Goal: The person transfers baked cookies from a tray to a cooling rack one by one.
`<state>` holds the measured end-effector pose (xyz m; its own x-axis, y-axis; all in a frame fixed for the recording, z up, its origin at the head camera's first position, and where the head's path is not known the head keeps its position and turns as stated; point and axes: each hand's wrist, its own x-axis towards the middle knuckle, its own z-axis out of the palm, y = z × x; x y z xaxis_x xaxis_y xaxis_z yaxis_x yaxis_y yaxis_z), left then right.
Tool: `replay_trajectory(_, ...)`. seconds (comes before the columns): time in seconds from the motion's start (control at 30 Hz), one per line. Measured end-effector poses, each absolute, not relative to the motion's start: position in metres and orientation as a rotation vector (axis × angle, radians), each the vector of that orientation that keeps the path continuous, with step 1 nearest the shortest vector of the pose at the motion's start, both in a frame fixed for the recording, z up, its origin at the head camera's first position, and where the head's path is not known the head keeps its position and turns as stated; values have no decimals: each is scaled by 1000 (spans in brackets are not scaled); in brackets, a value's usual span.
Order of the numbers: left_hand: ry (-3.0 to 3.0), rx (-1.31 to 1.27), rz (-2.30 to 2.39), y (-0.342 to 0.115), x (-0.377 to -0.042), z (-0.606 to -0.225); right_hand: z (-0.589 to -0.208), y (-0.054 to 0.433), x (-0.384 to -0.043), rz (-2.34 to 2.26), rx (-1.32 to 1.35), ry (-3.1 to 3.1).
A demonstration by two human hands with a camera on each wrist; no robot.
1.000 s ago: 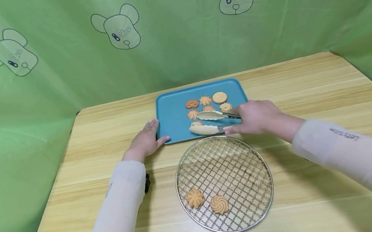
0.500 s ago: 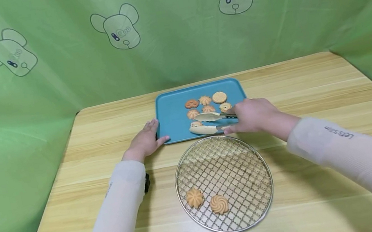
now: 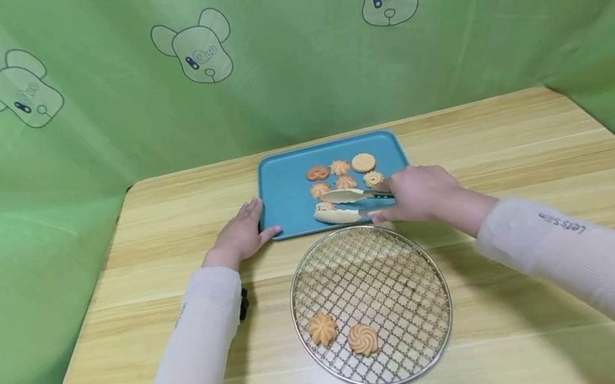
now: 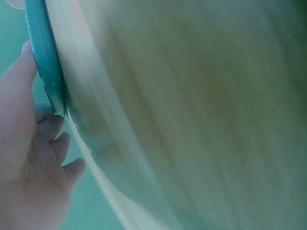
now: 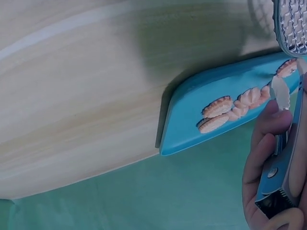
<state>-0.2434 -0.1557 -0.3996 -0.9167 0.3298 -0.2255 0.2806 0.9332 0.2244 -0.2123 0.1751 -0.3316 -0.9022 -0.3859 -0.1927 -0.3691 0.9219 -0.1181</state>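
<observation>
In the head view, my left hand rests spread against the near-left corner of a blue tray, thumb at the rim. The left wrist view shows its thumb touching the tray edge. My right hand holds food tongs with cream tips over the tray's front part. The tips stand apart, by a cookie that they partly hide; whether they touch it I cannot tell. Several more cookies lie in rows behind. In the right wrist view, fingers curl round the tongs' handle.
A round wire rack lies in front of the tray, close to its front edge. Two cookies, one star-shaped and one swirled, sit on its near-left part. A green curtain stands behind the wooden table.
The right hand and tongs have shifted very slightly left, and the tips have drawn a little closer together. The left hand and tray stay where they were.
</observation>
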Motion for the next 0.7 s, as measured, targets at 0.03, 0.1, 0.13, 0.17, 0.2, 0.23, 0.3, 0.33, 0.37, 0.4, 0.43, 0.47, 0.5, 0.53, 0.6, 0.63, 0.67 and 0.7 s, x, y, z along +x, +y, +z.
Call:
replay_trajectory(0.03,2831,459,274,-156,-243,-400,-333,176,-212,-120,-573,2871)
replay_trajectory(0.1,2833,461,274,-156,-243,-400,-335,177,-212,-130,-578,2874)
replay_trajectory(0.13,2834,462,275,-156,-243,-400,-336,177,-211,-129,-586,2878)
replay_trajectory(0.17,2836,464,276,-155,-243,-401,-337,178,-211,-128,-593,2883)
replay_trajectory(0.2,2837,466,276,-155,-243,-401,-337,178,-211,-128,-607,2892)
replay_trajectory(0.23,2837,467,275,-156,-244,-401,-338,179,-210,-128,-612,2898)
replay_trajectory(0.3,2837,467,274,-156,-244,-401,-338,180,-210,-134,-627,2913)
replay_trajectory(0.33,2837,470,275,-156,-244,-402,-338,180,-209,-141,-629,2917)
replay_trajectory(0.37,2838,470,274,-156,-244,-402,-338,180,-209,-150,-631,2921)
replay_trajectory(0.4,2838,468,272,-156,-245,-402,-338,181,-209,-159,-632,2925)
replay_trajectory(0.43,2839,466,271,-156,-245,-402,-337,182,-208,-172,-629,2928)
replay_trajectory(0.47,2840,466,272,-156,-245,-402,-338,182,-207,-183,-631,2931)
replay_trajectory(0.5,2840,464,271,-156,-245,-402,-338,183,-207,-201,-628,2935)
replay_trajectory(0.53,2841,464,271,-156,-245,-402,-338,184,-206,-219,-627,2940)
replay_trajectory(0.6,2840,463,271,-156,-245,-402,-339,186,-205,-243,-640,2952)
replay_trajectory(0.63,2839,462,271,-156,-245,-402,-340,187,-204,-261,-649,2959)
replay_trajectory(0.67,2839,462,270,-156,-245,-402,-341,188,-203,-270,-660,2964)
replay_trajectory(0.7,2839,461,270,-156,-245,-402,-342,189,-203,-280,-667,2966)
